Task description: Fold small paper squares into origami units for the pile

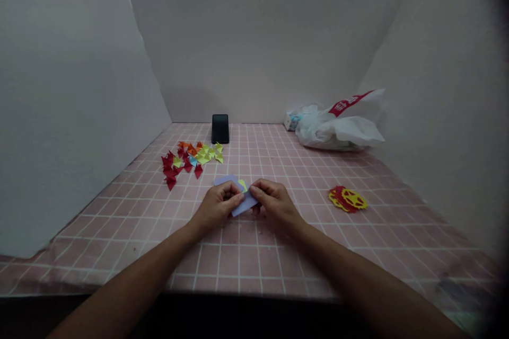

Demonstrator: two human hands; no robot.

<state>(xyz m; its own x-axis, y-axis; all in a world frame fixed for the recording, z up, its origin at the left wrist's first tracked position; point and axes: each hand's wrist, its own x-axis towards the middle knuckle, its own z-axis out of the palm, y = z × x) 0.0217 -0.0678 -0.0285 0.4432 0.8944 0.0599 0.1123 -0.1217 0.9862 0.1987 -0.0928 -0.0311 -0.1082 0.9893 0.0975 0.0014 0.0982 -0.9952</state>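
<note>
Between both hands, head view: lavender paper [243, 203] pinched by left hand [218, 205] & right hand [274, 202], fingers closed on it, w/ a yellow-green scrap [243, 185] just above. Folded triangles [191, 160] lie up-left of grip.

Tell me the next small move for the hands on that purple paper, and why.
Probably press the fold flat on the table. Both the left hand and right hand pinch the purple paper just above the pink gridded table, and it looks half folded, unlike the finished folded triangles to the left.
</note>
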